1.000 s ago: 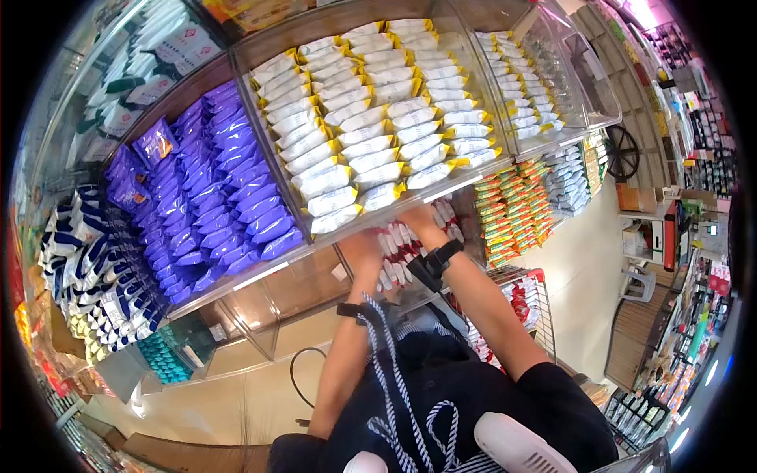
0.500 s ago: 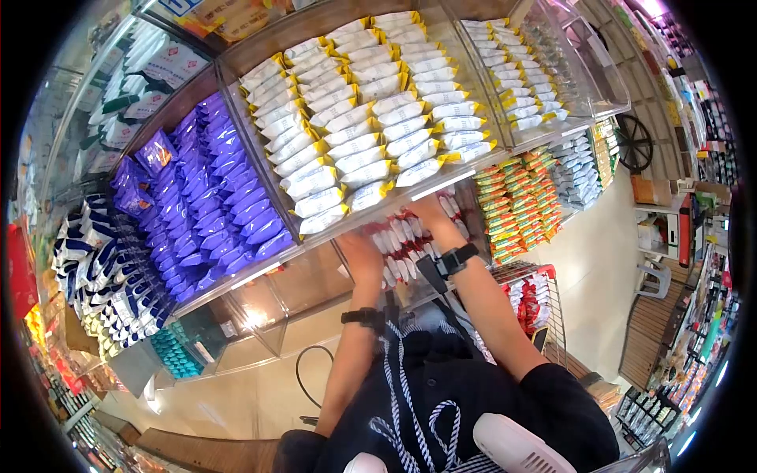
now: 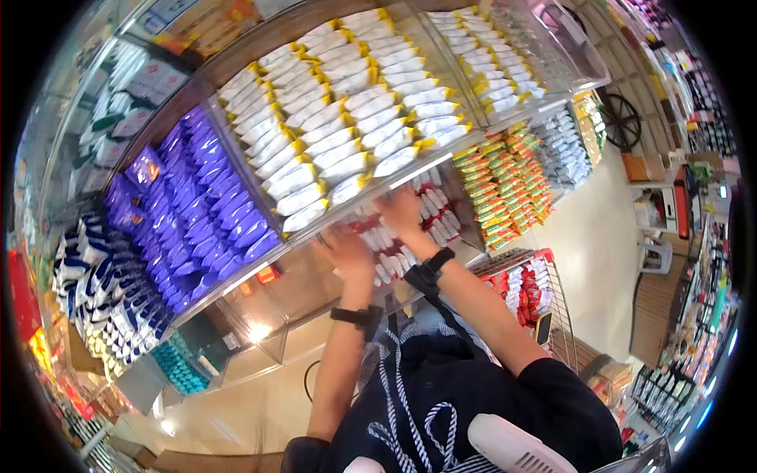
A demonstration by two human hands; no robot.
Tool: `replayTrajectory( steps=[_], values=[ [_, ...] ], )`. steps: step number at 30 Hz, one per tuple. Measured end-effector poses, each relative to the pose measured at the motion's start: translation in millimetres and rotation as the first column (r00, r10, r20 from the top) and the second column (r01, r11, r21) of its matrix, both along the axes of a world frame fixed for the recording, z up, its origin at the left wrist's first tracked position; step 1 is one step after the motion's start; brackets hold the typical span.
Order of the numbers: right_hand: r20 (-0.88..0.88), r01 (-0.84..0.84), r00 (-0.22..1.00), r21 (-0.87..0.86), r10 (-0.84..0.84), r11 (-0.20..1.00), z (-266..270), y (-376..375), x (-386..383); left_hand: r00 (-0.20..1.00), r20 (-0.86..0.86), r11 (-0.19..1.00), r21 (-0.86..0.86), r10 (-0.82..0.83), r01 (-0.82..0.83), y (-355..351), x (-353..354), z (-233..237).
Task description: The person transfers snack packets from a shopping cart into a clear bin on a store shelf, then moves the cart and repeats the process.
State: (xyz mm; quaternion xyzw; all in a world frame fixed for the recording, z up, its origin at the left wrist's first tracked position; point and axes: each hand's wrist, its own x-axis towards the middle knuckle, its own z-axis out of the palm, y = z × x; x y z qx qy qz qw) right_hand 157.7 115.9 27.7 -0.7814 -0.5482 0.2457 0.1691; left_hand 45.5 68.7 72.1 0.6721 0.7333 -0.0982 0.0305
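Observation:
My left hand (image 3: 347, 251) reaches under the front edge of the upper display bin, at the left side of rows of small white-and-red packets (image 3: 390, 262). Its fingers look spread, though blurred. Just right of it, my right hand (image 3: 404, 217) reaches over the same packets with fingers stretched forward, the tips partly behind the bin's clear edge. Nothing shows clearly in either hand. The packets lie in a lower compartment with more rows on the right side. Black bands circle both wrists.
Above are white-and-yellow packets (image 3: 331, 118) and purple packets (image 3: 201, 201) behind a clear edge. Orange-and-green packets (image 3: 505, 185) stand to the right. A wire shopping cart (image 3: 564, 315) holding red-and-white packets is at my right. An orange-red item (image 3: 267, 274) lies in the lower bin.
My right hand has moved left over the packets, closer to my left hand, uncovering more rows on its right. The view has shifted slightly, so the shelves sit further left and higher.

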Motion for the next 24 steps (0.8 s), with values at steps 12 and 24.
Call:
replayTrajectory(
  steps=[12,24],
  values=[
    [-0.023,0.089,0.996,0.005,-0.089,0.996,-23,10,-27,0.828,-0.528,0.978,-0.028,-0.189,0.205,-3,-9,-22],
    [-0.023,0.223,0.974,0.32,-0.227,0.921,35,-51,28,0.944,-0.236,0.958,0.116,-0.231,0.263,-36,-43,-26]
  ],
)
